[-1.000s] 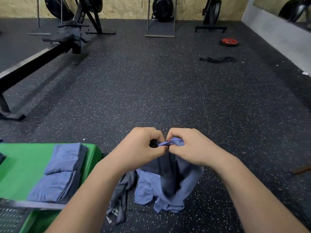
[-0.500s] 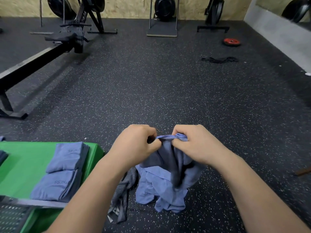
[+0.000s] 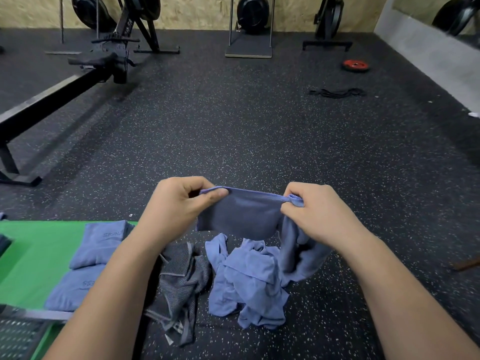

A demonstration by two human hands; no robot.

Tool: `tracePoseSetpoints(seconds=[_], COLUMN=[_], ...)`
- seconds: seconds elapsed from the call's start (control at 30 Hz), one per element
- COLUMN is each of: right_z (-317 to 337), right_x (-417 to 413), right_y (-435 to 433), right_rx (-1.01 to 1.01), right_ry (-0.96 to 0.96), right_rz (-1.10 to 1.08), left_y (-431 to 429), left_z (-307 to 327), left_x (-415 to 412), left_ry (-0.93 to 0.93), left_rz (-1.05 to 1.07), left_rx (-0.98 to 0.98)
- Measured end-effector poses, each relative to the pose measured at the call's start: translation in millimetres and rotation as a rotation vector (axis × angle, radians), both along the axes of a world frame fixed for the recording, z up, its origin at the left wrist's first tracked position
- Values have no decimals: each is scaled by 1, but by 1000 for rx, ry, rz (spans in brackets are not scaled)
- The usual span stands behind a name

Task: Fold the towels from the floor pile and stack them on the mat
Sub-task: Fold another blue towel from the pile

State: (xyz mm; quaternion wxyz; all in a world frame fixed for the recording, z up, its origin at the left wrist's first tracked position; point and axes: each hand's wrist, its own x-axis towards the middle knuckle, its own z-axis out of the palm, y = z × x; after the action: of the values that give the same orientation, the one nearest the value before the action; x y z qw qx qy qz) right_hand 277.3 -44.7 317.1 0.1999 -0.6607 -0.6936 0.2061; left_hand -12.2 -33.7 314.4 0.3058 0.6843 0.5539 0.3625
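Spread wider: left hand (image 3: 179,203), right hand (image 3: 319,216), both pinching blue towel (image 3: 241,216); pile (image 3: 246,276) below, mat (image 3: 39,250) leftward.

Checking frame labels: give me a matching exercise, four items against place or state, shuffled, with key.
Items
1. held blue towel
2. grey striped towel
3. folded blue towels
4. red weight plate

Places or states
A. on the floor, far right
B. lying on the green mat
C. stretched between left hand and right hand
D. crumpled on the floor beside the mat

Pairs: 1-C, 2-D, 3-B, 4-A
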Motion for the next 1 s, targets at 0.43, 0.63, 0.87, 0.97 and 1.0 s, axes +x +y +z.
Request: tracePoseSetpoints(seconds=[0.43,0.63,0.87,0.97,1.0], right_z=[3,5,7,6,5], right_x=[-5,-6,-6,-5,-5], right_y=[1,0,-2,-1,-1], right_rx=[36,36,44,39,34], right_ry=[10,40,48,53,53], right_rz=[-79,-87,-96,-96,-95], left_y=[2,1,-1,-3,-3], left_z=[2,4,7,9,8], left_x=[-1,7,18,20,19], left_ry=[-149,-276,-399,-444,-444], left_rz=[-9,90,124,117,114], left_rx=[14,-3,9,-32,-55])
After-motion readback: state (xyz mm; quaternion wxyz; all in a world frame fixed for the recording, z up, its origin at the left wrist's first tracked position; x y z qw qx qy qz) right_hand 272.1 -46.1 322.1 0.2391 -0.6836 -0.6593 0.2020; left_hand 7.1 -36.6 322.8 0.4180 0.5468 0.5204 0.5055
